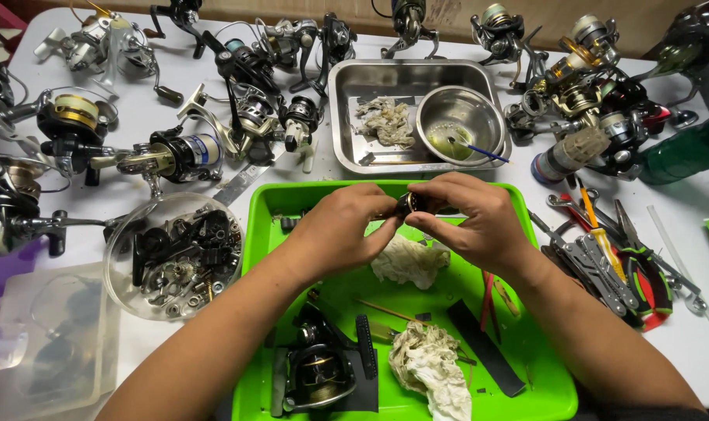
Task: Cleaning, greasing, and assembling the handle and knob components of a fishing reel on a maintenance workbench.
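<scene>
Both my hands meet above the far part of a bright green tray (541, 382). My left hand (340, 228) and my right hand (473, 220) pinch a small dark round reel part (406, 204) between their fingertips; most of it is hidden by my fingers. Under my hands lies a crumpled white rag (407, 263). A second rag (432, 365) and a black fishing reel body (317, 373) lie in the near part of the tray, along with thin sticks and a dark flat strip (487, 348).
A steel tray (340, 117) behind holds a rag and a steel bowl (459, 121) with a blue-handled brush. A clear round bowl (173, 255) of small parts sits at left. Many fishing reels crowd the table's far side. Pliers and wrenches (608, 257) lie at right.
</scene>
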